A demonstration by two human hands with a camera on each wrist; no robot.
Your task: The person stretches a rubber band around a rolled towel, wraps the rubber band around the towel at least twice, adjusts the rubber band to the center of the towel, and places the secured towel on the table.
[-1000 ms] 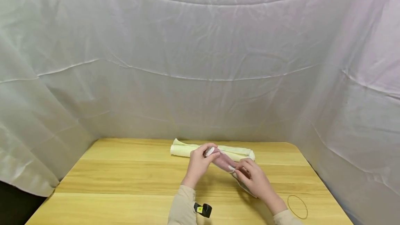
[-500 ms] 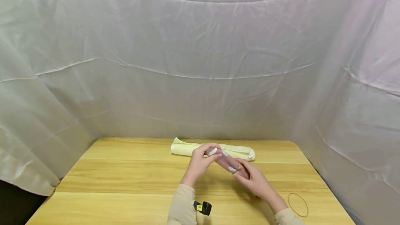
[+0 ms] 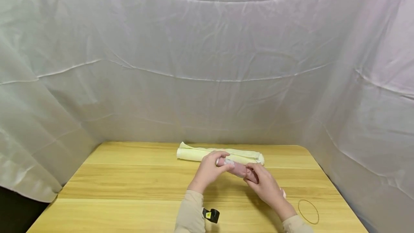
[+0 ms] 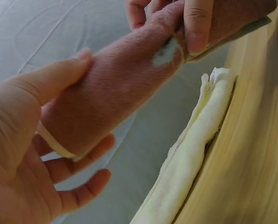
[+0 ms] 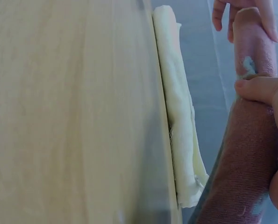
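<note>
Both hands held a rolled pink towel (image 3: 237, 168) just above the table (image 3: 129, 182), in front of the rolled cream towel (image 3: 197, 154) that lay near the table's far edge; left hand (image 3: 208, 170) gripped the pink roll's left end, thumb on top, fingers curled under it, wrist bent up from the beige sleeve (image 3: 189, 213); a rubber band (image 4: 54, 144) sat around that end in the left wrist view, between the fingers and the roll; right hand (image 3: 263, 186) wrapped the roll's right end, thumb pressed on top by a white patch (image 5: 247, 65), fingers curled round it; the roll ran slantwise, left end closer to the cream towel, right end lower and farther from it; forearms came in from the near edge, angled toward each other; a second rubber band (image 3: 308, 211) lay flat on the table, right of the right wrist, well apart from the cream towel; a small black clip (image 3: 211, 215) sat by the left sleeve.
</note>
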